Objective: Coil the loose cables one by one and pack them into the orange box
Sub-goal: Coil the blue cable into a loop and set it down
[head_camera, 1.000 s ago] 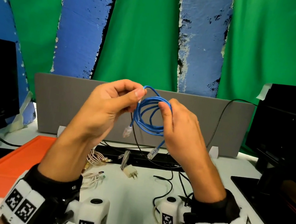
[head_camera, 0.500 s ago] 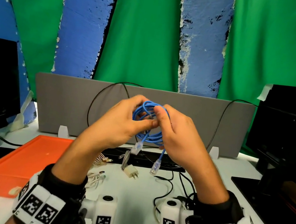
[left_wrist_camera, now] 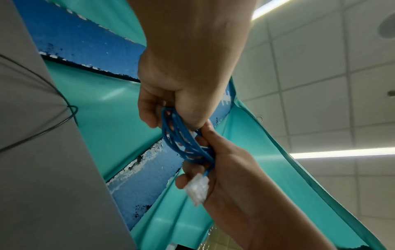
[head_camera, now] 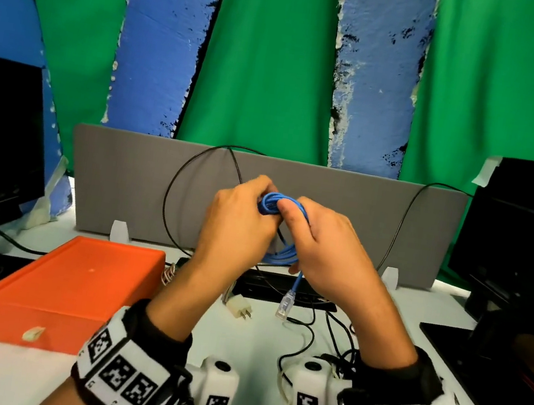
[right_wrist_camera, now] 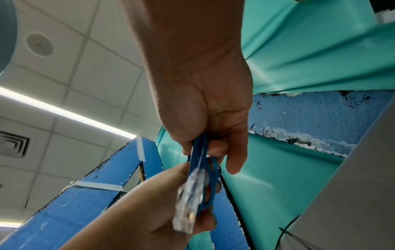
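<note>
— Hands first: what do we have at the centre of the head view?

— We see the left hand (head_camera: 238, 225) and the right hand (head_camera: 325, 245) raised together above the white desk (head_camera: 258, 346), both closed around the blue cable (head_camera: 280, 256), which is gathered into a small bundle of loops between them.

— Can we say how each one grips it?

— In the left wrist view, the left hand (left_wrist_camera: 181, 81) has its fingers curled over the top of the blue loops (left_wrist_camera: 183, 137), and the right hand (left_wrist_camera: 233, 169) clasps their lower end. In the right wrist view, the right hand (right_wrist_camera: 209, 104) pinches the strands near the middle of the frame.

— And the cable's ends?

— One clear plug (head_camera: 285, 305) hangs free below the right hand, just above the desk at the centre of the head view. The other end we cannot make out there.

— Where is the orange box?

— The orange box (head_camera: 65, 290) sits on the desk at the lower left of the head view, well apart from the bundle. A pale coiled cable (head_camera: 167, 274) peeks out just beside its right edge, a white plug adapter (head_camera: 241, 309) lies below the hands, and loose black cables (head_camera: 304, 339) trail across the lower centre.
</note>
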`<state>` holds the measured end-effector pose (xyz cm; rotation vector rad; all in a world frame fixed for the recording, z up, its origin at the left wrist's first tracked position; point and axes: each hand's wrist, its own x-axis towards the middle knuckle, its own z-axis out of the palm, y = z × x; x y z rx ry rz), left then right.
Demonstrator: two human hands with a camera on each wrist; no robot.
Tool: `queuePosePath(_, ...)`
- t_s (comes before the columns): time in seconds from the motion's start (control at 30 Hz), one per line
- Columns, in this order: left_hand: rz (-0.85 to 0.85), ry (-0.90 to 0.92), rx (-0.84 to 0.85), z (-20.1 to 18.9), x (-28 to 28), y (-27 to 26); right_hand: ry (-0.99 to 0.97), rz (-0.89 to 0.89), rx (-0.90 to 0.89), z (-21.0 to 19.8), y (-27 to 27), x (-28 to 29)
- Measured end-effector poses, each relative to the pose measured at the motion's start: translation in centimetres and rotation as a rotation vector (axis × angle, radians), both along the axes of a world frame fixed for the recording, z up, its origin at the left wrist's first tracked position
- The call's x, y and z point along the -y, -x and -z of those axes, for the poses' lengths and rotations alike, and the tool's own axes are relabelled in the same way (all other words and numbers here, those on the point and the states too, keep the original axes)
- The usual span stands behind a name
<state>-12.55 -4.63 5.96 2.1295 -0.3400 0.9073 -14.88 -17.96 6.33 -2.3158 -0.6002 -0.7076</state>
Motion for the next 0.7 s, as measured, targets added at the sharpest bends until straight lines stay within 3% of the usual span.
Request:
queuePosePath(0.13, 0.028, 0.009, -0.096, -0.1, -0.5, -0.2, 0.043, 0.029, 0.034, 0.3, -0.4, -0.3)
queuePosePath(0.3, -0.294, -0.163, -0.047, 0.0, -0.3, -0.2, 0.035, 0.005, 0.031, 0.4, -0.3, -0.7)
queuePosePath(0.43, -0.411, -0.231, -0.05, 0.0, -0.3, 0.0, 0.074, -0.005, 0.025, 0.6, -0.4, -1.2)
queuePosePath(0.5, -0.347, -0.179, -0.007, 0.2, -0.4, -0.1, 0.084, -0.018, 0.016, 0.5, -0.2, -1.2)
queuePosePath(0.63, 0.128, 0.068, -0.044, 0.2, -0.9, -0.7, 0.055, -0.04, 0.002, 0.2, 0.2, -0.8)
queuePosePath(0.7, 0.265, 0.059, -0.082, -0.2, -1.1, -0.7, 0.051, -0.047, 0.013, 0.0, 0.3, -0.3)
